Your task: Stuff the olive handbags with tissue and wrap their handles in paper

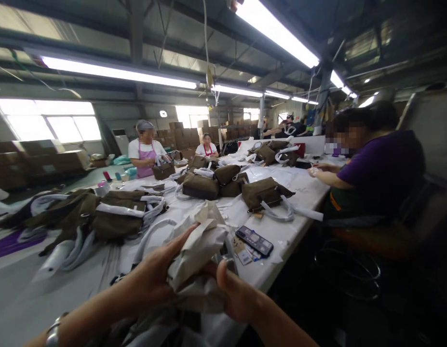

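Between my two hands is a bundle of crumpled off-white paper, held above the near edge of the table. My left hand presses on its left side, with the fingers along the top. My right hand grips it from the lower right, thumb up and the other fingers partly hidden by the paper. Below the hands, partly covered, lies a dark olive bag with pale wrapping. A phone rests on the table to the right of the paper, beside a small card tag.
Olive bags with white-wrapped handles lie across the white table, among them one bag ahead and another at left. A co-worker in purple sits at right; another in a pink apron stands across. Cardboard boxes are stacked behind.
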Motion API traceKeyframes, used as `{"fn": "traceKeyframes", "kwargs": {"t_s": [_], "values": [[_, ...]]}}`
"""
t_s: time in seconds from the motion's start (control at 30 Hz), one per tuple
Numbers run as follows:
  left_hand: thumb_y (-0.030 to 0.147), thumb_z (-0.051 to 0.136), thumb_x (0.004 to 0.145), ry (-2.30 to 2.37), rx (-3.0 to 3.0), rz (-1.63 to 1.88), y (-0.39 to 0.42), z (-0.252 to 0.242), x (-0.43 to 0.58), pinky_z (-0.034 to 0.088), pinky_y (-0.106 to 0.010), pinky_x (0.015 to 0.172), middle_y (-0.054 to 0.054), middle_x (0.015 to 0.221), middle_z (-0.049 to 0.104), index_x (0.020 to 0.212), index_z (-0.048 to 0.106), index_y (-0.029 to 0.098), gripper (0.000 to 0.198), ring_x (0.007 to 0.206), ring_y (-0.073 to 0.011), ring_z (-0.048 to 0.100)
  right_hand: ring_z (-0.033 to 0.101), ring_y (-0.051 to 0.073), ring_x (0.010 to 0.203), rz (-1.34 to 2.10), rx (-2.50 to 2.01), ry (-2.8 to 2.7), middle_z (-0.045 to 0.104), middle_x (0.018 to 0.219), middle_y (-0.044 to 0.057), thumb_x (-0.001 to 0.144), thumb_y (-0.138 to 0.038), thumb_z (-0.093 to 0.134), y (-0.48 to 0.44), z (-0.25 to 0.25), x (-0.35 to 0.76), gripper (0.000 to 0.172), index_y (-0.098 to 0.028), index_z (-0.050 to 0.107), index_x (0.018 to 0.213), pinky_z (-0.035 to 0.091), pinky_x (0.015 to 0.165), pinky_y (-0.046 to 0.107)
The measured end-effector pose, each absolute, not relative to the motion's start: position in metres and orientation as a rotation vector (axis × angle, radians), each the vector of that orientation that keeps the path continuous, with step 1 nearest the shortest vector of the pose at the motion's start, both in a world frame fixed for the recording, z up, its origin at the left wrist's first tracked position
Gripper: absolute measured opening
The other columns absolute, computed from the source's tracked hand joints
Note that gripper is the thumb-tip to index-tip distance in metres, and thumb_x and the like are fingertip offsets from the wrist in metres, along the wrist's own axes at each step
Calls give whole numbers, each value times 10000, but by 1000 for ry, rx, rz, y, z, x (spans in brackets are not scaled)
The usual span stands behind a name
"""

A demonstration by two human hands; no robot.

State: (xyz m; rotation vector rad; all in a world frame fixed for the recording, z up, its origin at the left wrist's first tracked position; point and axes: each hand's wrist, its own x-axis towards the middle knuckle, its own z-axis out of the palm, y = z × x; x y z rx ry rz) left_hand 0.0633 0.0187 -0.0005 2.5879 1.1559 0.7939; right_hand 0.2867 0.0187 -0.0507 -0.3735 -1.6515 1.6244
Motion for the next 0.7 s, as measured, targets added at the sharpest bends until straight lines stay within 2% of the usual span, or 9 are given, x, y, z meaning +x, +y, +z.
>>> {"fn": "traceKeyframes", "kwargs": {"t_s": [0.07, 0.17, 0.23, 0.3, 0.4, 0.47, 0.53, 0.63, 0.7], "values": [[352, 697, 879, 1281, 2525, 877, 18, 3, 39, 538, -428, 1046, -147, 1521, 543, 1593, 363, 199, 803, 1304, -347, 610, 685, 319, 1105, 1704, -322, -1595, 751, 983, 138, 851, -904, 387, 29, -53, 293, 876, -149, 773, 1069, 544, 965, 449], [304, 624, 846, 1497, 2543, 1037, 18, 6, 6, 581, -450, 981, -73, 1332, 711, 1454, 580, 212, 616, 1067, -333, 747, 729, 271, 909, 1369, -685, -1574, 765, 923, 129, 947, -691, 524, 42, -74, 293, 623, -133, 800, 971, 566, 882, 398], [283, 584, 816, 1546, 2603, 1072, 16, 6, -8, 598, -455, 951, -34, 1250, 755, 1406, 628, 244, 594, 993, -322, 770, 730, 243, 892, 1097, -878, -1686, 778, 999, 109, 979, -493, 571, 42, -95, 283, 395, -174, 800, 1017, 562, 843, 360], [275, 566, 821, 1558, 2634, 1049, 12, 5, -13, 603, -425, 944, -19, 1296, 733, 1443, 588, 260, 623, 1061, -313, 752, 705, 257, 1034, 892, -870, -1971, 770, 1137, 69, 936, -354, 631, 36, -112, 271, 270, -245, 770, 1140, 528, 926, 384], [323, 611, 848, 1531, 2625, 1018, 5, 3, -9, 574, -394, 993, -15, 1432, 645, 1491, 518, 259, 653, 1207, -308, 683, 661, 280, 1122, 646, -860, -2399, 782, 1087, 26, 895, -346, 676, 28, -120, 255, 229, -307, 767, 1101, 473, 993, 430], [398, 678, 838, 1496, 2606, 1017, 3, 2, -5, 552, -405, 1029, -24, 1457, 624, 1491, 516, 267, 686, 1233, -318, 666, 682, 278, 1041, 550, -988, -2509, 780, 990, 57, 962, -396, 580, 28, -115, 248, 238, -269, 780, 982, 497, 931, 420], [430, 720, 826, 1465, 2604, 982, 4, 3, -3, 548, -407, 1038, -25, 1471, 611, 1506, 506, 290, 726, 1243, -327, 659, 693, 306, 990, 505, -1109, -2521, 765, 1013, 115, 974, -394, 536, 33, -109, 241, 292, -220, 767, 1017, 520, 893, 451], [371, 732, 832, 1450, 2581, 932, 5, 5, -4, 537, -404, 1057, -16, 1481, 597, 1511, 505, 331, 718, 1252, -325, 655, 650, 407, 1121, 476, -1132, -2529, 716, 1204, 194, 812, -303, 694, 44, -109, 230, 467, -173, 686, 1261, 468, 996, 590], [344, 751, 817, 1429, 2559, 932, 5, 6, -5, 530, -416, 1069, -25, 1478, 597, 1495, 531, 339, 713, 1259, -335, 649, 628, 444, 1166, 538, -1056, -2516, 714, 1237, 184, 701, -230, 753, 55, -114, 223, 533, -193, 711, 1231, 405, 1058, 641]]}}
